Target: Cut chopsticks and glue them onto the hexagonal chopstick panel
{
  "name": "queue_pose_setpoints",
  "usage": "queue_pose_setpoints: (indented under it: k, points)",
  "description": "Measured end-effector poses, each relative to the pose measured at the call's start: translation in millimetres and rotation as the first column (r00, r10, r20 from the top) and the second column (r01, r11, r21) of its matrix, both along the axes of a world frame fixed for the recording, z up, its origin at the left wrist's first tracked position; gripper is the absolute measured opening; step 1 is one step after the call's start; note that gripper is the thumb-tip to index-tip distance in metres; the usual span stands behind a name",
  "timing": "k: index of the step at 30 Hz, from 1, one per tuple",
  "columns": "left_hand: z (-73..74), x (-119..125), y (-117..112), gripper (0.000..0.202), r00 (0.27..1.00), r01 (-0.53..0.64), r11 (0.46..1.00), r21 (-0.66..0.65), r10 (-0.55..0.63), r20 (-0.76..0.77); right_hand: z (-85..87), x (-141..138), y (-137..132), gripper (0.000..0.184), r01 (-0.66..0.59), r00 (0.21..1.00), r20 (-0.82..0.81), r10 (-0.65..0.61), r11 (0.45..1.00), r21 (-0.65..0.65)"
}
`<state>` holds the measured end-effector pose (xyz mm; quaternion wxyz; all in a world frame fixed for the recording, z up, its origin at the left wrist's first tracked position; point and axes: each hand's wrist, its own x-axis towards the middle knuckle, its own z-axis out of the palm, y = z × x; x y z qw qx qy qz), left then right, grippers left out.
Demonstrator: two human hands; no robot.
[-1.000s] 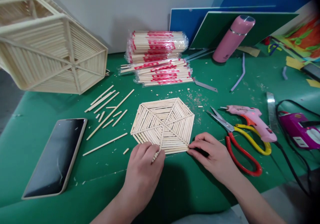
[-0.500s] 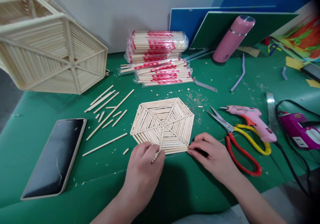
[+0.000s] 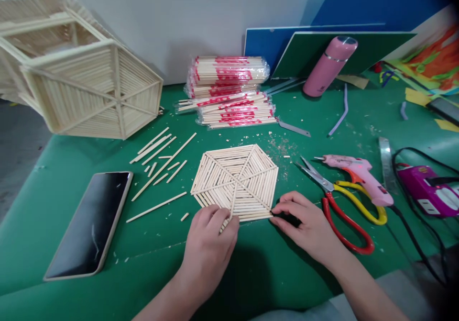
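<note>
A flat hexagonal panel of wooden chopsticks [image 3: 234,182] lies on the green tabletop, its sticks laid in rings between crossing spokes. My left hand [image 3: 211,239] is closed over its near left edge, with stick ends showing between the fingers. At the near right corner, my right hand [image 3: 304,225] pinches the end of the panel's edge between thumb and fingertips. Loose cut sticks [image 3: 163,158] of varied lengths lie left of the panel. To the right rest scissors [image 3: 330,185] with one red and one yellow handle, blades apart, and a pink glue gun [image 3: 362,170].
A larger stick-built structure [image 3: 103,91] stands at the back left. Wrapped chopstick bundles [image 3: 233,91] and a pink thermos [image 3: 330,67] are at the back. A phone [image 3: 91,225] lies left; a purple power box [image 3: 430,189] with a black cord sits at the right.
My view has shifted a little, so the surroundings appear slightly lower and those on the left further right. Both hands keep their places on the panel.
</note>
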<state>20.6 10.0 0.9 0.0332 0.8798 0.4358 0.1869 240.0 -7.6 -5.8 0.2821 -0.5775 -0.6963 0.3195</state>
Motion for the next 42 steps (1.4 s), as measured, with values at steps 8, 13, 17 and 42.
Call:
queue_pose_setpoints:
  k: [8,13,17,42]
  points:
    - [2.7,4,0,0.014,1.000,-0.019,0.999,-0.033,0.019,0.006,-1.1,-2,-2,0.007,-0.004,1.000,0.007,0.005,1.000,-0.014]
    - [8.4,-11,0,0.013,0.989,-0.090,0.994,0.055,0.083,0.120,-2.0,-1,-4,0.008,0.057,0.997,-0.059,-0.054,0.997,0.050]
    - [13.6,-52,12,0.010,0.972,-0.233,0.966,0.114,0.235,-0.001,-6.9,2,-6,0.009,0.095,0.989,-0.122,-0.084,0.992,0.081]
    - [34.6,-57,-5,0.020,1.000,-0.009,1.000,0.024,0.010,-0.027,2.1,-4,-11,0.019,0.155,0.976,-0.187,-0.107,0.952,0.264]
